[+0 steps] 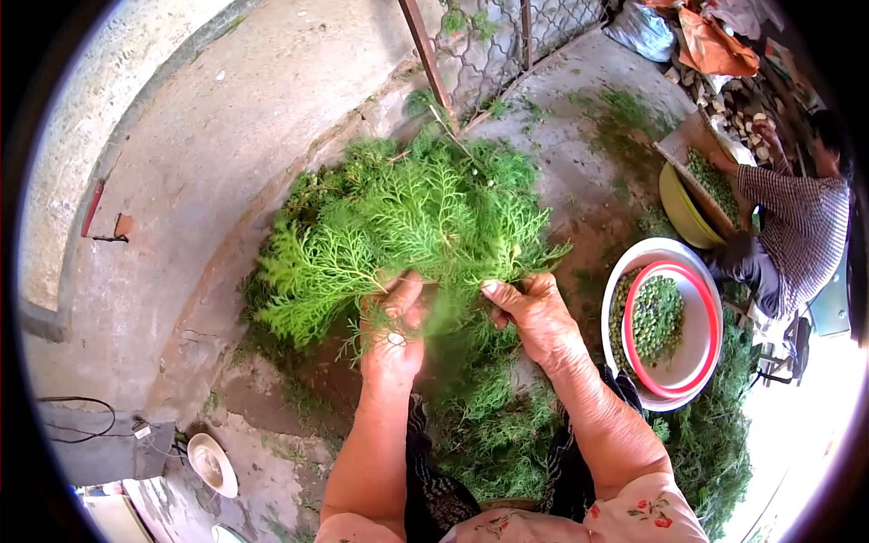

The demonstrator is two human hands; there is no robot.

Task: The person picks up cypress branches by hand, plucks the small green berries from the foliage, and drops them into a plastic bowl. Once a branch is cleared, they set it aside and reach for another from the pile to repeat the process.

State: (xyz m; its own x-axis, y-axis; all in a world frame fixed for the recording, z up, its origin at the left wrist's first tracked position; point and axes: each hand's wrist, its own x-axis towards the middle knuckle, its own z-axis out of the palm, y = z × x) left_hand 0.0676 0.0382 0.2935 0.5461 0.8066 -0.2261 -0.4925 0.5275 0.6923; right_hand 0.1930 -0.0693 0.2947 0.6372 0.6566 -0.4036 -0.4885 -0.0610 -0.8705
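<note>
Sprigs (pixel 407 217), green and feathery, bunched into a broad fan and held in both hands above the concrete floor (pixel 181 181). Left hand (pixel 391 339) at the base of the bunch, fingers (pixel 405 294) curled tight round the stems, a few loose tips hanging out below the palm. Right hand (pixel 536 315) just beside it, touching the same bunch from the right, fingers folded in under the green and thumb pressed flat on top, so pinched shut on the sprigs. Between and below the forearms, a heap (pixel 493 425) of more such greenery, spread over the lap and down to the floor.

Right of the right hand, near but apart from it, a white bowl (pixel 661 244) with a red-rimmed bowl (pixel 697 353) set inside it, small green seeds (pixel 658 317) in both. Farther right, another person (pixel 801 226) in a checked shirt, bent over a yellow basin (pixel 679 213) and a flat tray (pixel 674 145) of the same seeds. At the top, behind the bunch, a wire fence (pixel 489 45). Low at the left, well apart from the hands, a small white dish (pixel 213 463) on the floor and a black cable (pixel 81 421) above it.
</note>
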